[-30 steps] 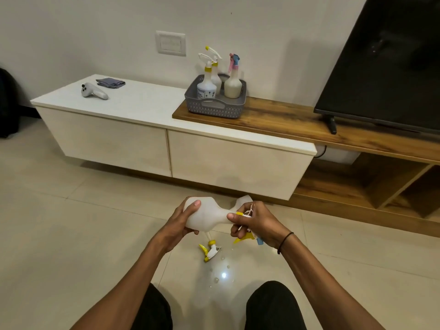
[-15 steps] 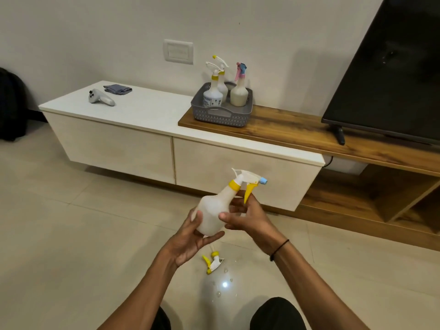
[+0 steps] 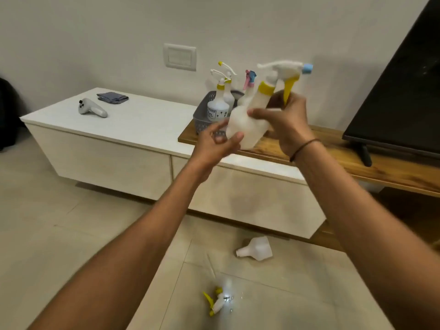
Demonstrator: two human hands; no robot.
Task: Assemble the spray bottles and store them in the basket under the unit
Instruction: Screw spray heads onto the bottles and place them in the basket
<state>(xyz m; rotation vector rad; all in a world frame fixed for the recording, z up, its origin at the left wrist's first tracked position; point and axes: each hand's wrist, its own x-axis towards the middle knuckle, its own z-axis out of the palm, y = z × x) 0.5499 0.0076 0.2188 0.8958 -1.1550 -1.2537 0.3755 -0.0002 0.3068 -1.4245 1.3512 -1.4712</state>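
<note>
A white spray bottle [image 3: 247, 129] with a yellow collar, yellow trigger and blue nozzle is held tilted in front of the unit. My right hand [image 3: 287, 120] grips its upper body below the trigger. My left hand [image 3: 217, 141] touches the bottle's base with fingers loosely spread. Behind it a grey basket [image 3: 202, 117] stands on the wooden top and holds three assembled spray bottles [image 3: 217, 103]. On the floor lie a white bottle without a head [image 3: 256, 251] and a loose yellow-and-white spray head [image 3: 215, 302].
A low white cabinet [image 3: 107, 153] carries a white controller [image 3: 91, 108] and a folded grey cloth [image 3: 112, 97]. A wooden shelf [image 3: 390, 172] runs right under a black TV [image 3: 400, 98]. A dark bag stands at the far left wall [image 3: 6, 117]. Tiled floor lies below.
Both hands raised the assembled bottle from near the floor up to the basket's height. The view lifted, and the headless bottle on the floor came into sight.
</note>
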